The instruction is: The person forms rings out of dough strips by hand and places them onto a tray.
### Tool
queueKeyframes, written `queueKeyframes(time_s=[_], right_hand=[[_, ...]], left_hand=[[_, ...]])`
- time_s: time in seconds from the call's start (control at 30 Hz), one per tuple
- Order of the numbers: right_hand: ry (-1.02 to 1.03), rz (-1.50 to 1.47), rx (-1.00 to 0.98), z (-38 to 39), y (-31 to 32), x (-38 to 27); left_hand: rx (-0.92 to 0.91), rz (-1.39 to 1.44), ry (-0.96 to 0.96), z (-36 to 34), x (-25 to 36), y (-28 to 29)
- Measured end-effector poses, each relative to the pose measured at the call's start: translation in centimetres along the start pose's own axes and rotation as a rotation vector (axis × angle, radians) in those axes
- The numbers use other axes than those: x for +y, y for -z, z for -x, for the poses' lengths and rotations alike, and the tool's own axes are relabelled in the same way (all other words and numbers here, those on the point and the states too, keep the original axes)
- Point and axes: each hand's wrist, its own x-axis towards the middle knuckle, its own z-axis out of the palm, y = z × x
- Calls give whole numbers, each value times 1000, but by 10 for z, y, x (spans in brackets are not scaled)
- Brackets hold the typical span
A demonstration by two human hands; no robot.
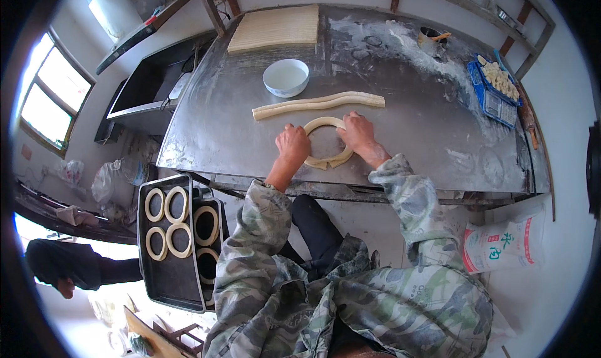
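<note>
A ring of pale dough [324, 121] lies on the metal worktable [219, 132], its two ends meeting unevenly at the near side. My left hand [292, 143] is closed on the ring's left side, and my right hand [357, 133] is closed on its upper right. Just beyond the ring, a long dough strip [319, 104] stretches across the table, slightly wavy. Behind that strip stands a white bowl [286, 78]. At the far edge lies a wide dough slab [273, 29] with lines running across it.
Dark baking trays [175, 289] holding several dough rings [179, 240] stand at the lower left. A metal cup [431, 40] and a blue scale [498, 107] bearing dough pieces sit at the far right. A white sack [504, 244] stands right of me; a person in dark clothing [69, 264] is at left.
</note>
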Motion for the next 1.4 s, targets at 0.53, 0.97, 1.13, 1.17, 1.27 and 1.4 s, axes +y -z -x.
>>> queueKeyframes(time_s=[0.53,0.97,1.13,1.17,1.27,1.4], right_hand=[[434,-280,263,62,84,6],[80,-242,11,8,-2,-29],[117,-301,80,9,-32,-30],[131,-319,89,13,-34,-30],[180,-368,146,14,-35,-33],[202,-407,199,15,-39,-34]], left_hand=[[432,283,-711,65,-32,57],[-48,345,-87,-1,-16,-4],[25,381,-122,-3,-18,-25],[52,401,-126,0,-17,-26],[110,440,-125,2,-15,-27],[184,509,-147,7,-11,-31]])
